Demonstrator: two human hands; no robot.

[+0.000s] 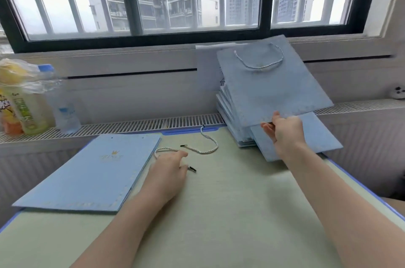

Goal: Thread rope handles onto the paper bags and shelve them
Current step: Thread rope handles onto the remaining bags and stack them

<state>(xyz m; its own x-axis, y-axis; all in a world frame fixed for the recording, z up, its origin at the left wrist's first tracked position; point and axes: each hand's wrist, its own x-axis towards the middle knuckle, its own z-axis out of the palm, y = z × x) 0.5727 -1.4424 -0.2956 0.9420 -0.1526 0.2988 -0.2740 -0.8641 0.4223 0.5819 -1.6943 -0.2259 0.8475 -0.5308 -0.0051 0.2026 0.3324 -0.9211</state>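
1. Right hand (282,129): pinches the lower edge of a blue bag (269,85), thumb on top, fingers underneath. The bag is lifted and tilted toward the window, with a rope handle (259,63) threaded through its top.
2. Stack (232,118): more blue bags piled beneath the held one, at the far right of the table (219,213), against the vent grille (153,124). One flat bag (306,138) sticks out from the pile under the right wrist.
3. Left hand (168,171): rests on the table with fingers curled on a rope (163,149); its dark tip (192,169) pokes out beside the fingers.
4. Second rope (208,142): lies loose on the table, between the hands.
5. Flat bags (87,173): a low pile at the left of the table, just beside the left hand, gold crown mark upward.
6. Bottles (32,101): several on the ledge at far left, blurred.
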